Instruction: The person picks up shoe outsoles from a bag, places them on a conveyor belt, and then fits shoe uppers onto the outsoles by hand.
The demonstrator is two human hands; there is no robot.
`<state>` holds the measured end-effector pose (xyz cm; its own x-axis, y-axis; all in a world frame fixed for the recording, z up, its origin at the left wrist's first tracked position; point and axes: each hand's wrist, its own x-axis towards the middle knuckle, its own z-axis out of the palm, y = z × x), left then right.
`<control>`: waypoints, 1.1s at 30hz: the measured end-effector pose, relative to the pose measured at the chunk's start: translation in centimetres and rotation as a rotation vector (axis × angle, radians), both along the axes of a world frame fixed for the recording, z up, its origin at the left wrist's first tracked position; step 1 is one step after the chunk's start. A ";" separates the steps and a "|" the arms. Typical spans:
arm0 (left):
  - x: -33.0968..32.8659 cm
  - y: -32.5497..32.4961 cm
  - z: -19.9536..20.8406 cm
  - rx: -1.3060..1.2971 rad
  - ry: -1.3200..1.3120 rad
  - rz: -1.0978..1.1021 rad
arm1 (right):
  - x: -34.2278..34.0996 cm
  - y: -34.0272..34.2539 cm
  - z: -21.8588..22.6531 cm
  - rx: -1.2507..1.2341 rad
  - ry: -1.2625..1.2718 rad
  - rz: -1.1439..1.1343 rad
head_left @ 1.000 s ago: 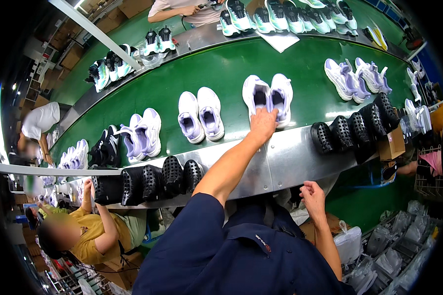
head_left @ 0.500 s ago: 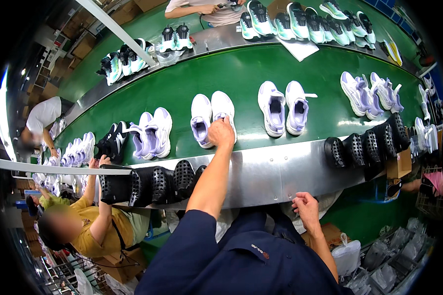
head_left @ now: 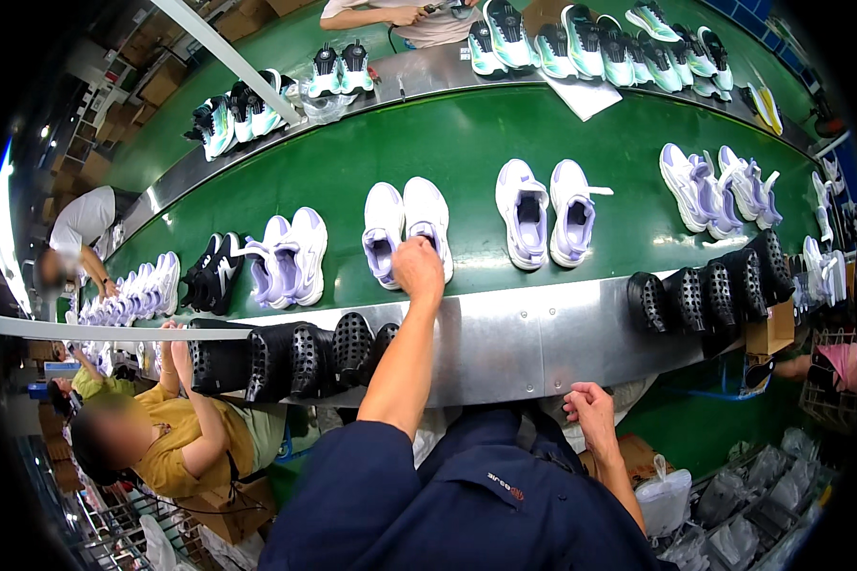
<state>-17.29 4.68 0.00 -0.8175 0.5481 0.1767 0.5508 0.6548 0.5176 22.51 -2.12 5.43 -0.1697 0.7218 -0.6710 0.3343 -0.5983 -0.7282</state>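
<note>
My left hand (head_left: 419, 269) reaches over the metal ledge to a pair of white sneakers with lilac lining. Its fingers are bent into the opening of the right-hand sneaker (head_left: 428, 205), at the heel end. The fingertips are partly hidden by the hand. Beside it, the other sneaker of the pair (head_left: 384, 228) lies with its toe pointing away from me. My right hand (head_left: 592, 411) hovers by the near edge of the ledge, its fingers loosely curled and slightly apart. No held thing shows in it.
More white and lilac sneakers (head_left: 549, 214) stand in pairs along the green belt (head_left: 352, 143). Black perforated shoe-shaped forms (head_left: 311, 364) line the metal ledge (head_left: 495, 343) on both sides. A co-worker in yellow (head_left: 186, 438) works at the left, and another person (head_left: 419, 19) sits across.
My left hand has shifted slightly toward me and left, with its fingers now deeper at the sneaker's opening. My right hand stays near the ledge. The co-worker's hands at left have drawn back from the black shoes.
</note>
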 end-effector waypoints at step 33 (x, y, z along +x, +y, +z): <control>21.4 -2.0 -1.4 -0.017 0.033 -0.861 | 6.9 44.6 5.7 0.423 -0.764 0.129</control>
